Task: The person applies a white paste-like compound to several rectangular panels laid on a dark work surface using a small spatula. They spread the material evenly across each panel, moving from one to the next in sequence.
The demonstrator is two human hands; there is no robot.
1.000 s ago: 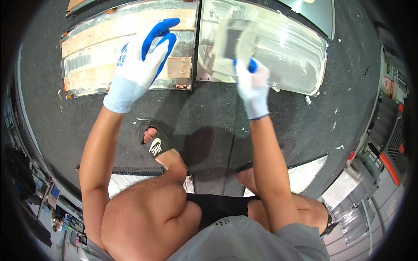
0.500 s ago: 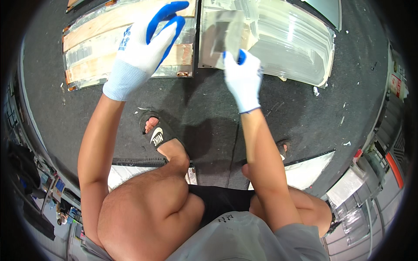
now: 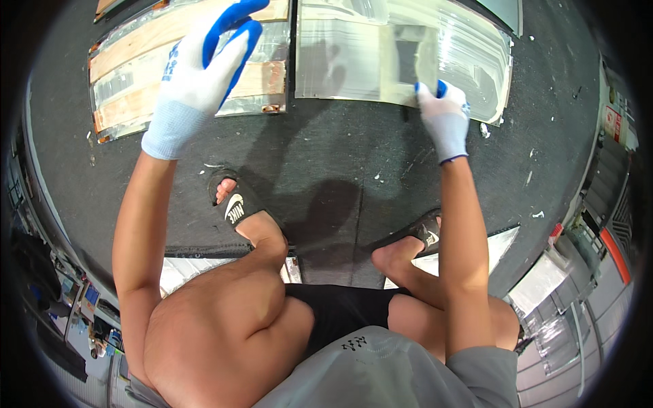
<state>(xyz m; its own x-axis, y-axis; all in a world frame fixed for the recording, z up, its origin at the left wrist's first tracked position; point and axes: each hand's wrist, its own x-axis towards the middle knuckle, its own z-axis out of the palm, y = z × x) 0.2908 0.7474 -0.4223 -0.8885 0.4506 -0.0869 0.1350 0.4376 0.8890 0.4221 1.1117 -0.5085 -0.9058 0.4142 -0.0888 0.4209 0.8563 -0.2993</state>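
Observation:
My right hand (image 3: 445,119), in a white and blue work glove, grips a wide flat scraper (image 3: 428,58) at its near end. The scraper's blade is on or just above a panel (image 3: 469,68) coated with streaky whitish paste; contact is hard to tell. Left of the blade, the coat looks smoother and thinner. My left hand (image 3: 194,85), gloved the same way, is held over a second panel (image 3: 112,88) with pale wooden strips. Its thumb and fingers are apart, with nothing between them.
Both panels lie on a dark floor mat (image 3: 326,149) dotted with white scraps. My sandalled feet (image 3: 248,214) stand between them and a pale sheet (image 3: 187,272) near my legs. Grey equipment (image 3: 571,292) is at far right; assorted items (image 3: 88,306) are at far left.
My right hand has moved the scraper to the right across the coated panel, and paste that was left of it now looks spread out. My left hand has shifted slightly left, still open.

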